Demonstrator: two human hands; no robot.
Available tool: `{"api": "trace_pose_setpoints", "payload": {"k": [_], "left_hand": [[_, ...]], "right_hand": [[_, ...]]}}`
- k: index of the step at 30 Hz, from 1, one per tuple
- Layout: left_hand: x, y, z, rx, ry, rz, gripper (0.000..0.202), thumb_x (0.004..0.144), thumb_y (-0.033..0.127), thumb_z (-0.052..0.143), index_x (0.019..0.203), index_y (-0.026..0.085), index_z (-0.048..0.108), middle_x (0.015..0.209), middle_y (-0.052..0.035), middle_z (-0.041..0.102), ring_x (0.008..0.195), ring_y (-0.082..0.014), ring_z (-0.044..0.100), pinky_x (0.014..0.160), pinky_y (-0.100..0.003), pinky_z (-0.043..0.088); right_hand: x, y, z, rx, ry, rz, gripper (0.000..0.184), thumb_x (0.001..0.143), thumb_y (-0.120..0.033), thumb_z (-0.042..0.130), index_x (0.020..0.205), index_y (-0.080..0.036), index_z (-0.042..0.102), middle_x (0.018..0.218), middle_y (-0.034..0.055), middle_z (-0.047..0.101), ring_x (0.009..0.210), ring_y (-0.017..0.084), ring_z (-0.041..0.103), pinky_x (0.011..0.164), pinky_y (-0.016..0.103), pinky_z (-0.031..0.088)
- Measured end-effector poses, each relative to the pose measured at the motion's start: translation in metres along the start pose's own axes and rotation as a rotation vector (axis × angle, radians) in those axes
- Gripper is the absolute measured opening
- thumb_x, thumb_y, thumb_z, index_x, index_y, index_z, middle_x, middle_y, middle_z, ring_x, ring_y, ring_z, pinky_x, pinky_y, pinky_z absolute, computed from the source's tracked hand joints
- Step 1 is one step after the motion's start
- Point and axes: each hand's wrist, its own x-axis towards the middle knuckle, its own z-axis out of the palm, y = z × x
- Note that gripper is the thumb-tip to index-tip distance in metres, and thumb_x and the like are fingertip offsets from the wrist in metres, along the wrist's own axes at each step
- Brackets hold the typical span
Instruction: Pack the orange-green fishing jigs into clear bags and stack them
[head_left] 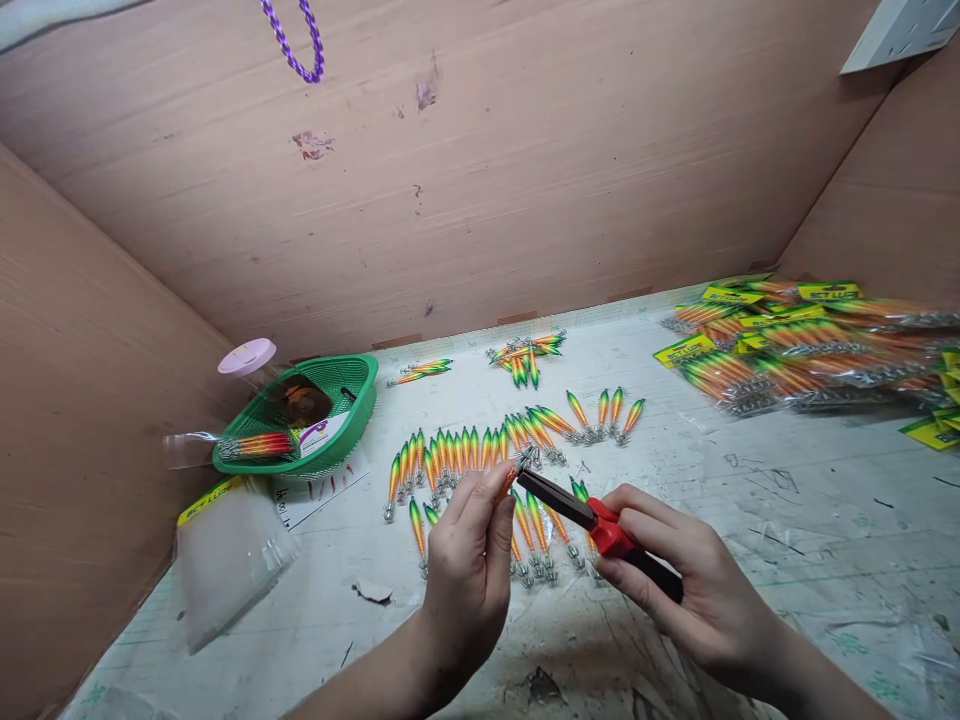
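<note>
My left hand (469, 560) is closed in a pinch on one orange-and-green squid jig lure (516, 470), holding it up above the table. My right hand (690, 585) is wrapped round the red and black handles of a pair of pliers (600, 520). The pliers' dark jaws point up and left and meet the hooked end of the held lure. Beneath both hands, several loose lures of the same kind (457, 455) lie in rows on the white work surface (787, 520).
A green mesh basket (352, 410) with a packaged lure stands at the left, and empty clear bags (225, 560) lie in front of it. Several bagged lures (802, 350) are piled at the right. Cardboard walls (525, 180) enclose the back and both sides.
</note>
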Motion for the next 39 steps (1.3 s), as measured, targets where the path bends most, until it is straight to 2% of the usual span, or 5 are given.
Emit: {"api": "trace_pose_setpoints", "payload": {"k": [6, 13, 23, 28, 39], "left_hand": [[-0.001, -0.001, 0.003, 0.028, -0.006, 0.005, 0.035, 0.089, 0.003, 0.052, 0.120, 0.017, 0.061, 0.100, -0.0080, 0.070, 0.093, -0.0163, 0.067, 0.077, -0.024, 0.056], [-0.002, -0.006, 0.004, 0.102, -0.008, 0.105, 0.035, 0.089, 0.001, 0.050, 0.122, 0.013, 0.059, 0.098, -0.0101, 0.069, 0.092, -0.0164, 0.067, 0.078, -0.024, 0.056], [-0.003, -0.005, 0.004, 0.093, -0.007, 0.058, 0.031, 0.090, 0.004, 0.051, 0.119, 0.012, 0.061, 0.099, -0.0100, 0.071, 0.093, -0.0156, 0.068, 0.079, -0.022, 0.057], [-0.005, -0.009, 0.007, 0.098, -0.003, 0.061, 0.033, 0.089, 0.003, 0.052, 0.119, 0.012, 0.061, 0.104, -0.0105, 0.071, 0.099, -0.0162, 0.068, 0.085, -0.023, 0.056], [-0.006, -0.012, 0.006, 0.151, -0.016, 0.153, 0.040, 0.089, 0.001, 0.050, 0.126, 0.012, 0.059, 0.104, -0.0118, 0.070, 0.098, -0.0164, 0.067, 0.085, -0.024, 0.055]], "right_hand": [[0.002, -0.002, 0.001, -0.012, 0.019, 0.029, 0.020, 0.095, -0.025, 0.050, 0.075, -0.021, 0.050, 0.077, 0.0021, 0.052, 0.069, 0.014, 0.053, 0.061, 0.025, 0.045], [0.002, 0.001, -0.002, -0.013, -0.031, 0.023, 0.021, 0.096, -0.024, 0.048, 0.075, -0.021, 0.045, 0.074, 0.0005, 0.048, 0.067, 0.014, 0.050, 0.058, 0.024, 0.041], [0.002, 0.002, -0.003, -0.011, -0.055, 0.070, 0.022, 0.097, -0.027, 0.047, 0.076, -0.021, 0.047, 0.077, 0.0012, 0.050, 0.070, 0.014, 0.051, 0.061, 0.025, 0.042], [0.002, -0.001, -0.004, 0.003, -0.074, 0.087, 0.023, 0.097, -0.029, 0.046, 0.076, -0.021, 0.048, 0.078, 0.0015, 0.051, 0.072, 0.014, 0.051, 0.063, 0.025, 0.042], [0.004, 0.001, -0.005, -0.011, -0.052, 0.006, 0.019, 0.095, -0.024, 0.048, 0.077, -0.021, 0.050, 0.072, 0.0008, 0.051, 0.066, 0.014, 0.050, 0.058, 0.025, 0.041]]}}
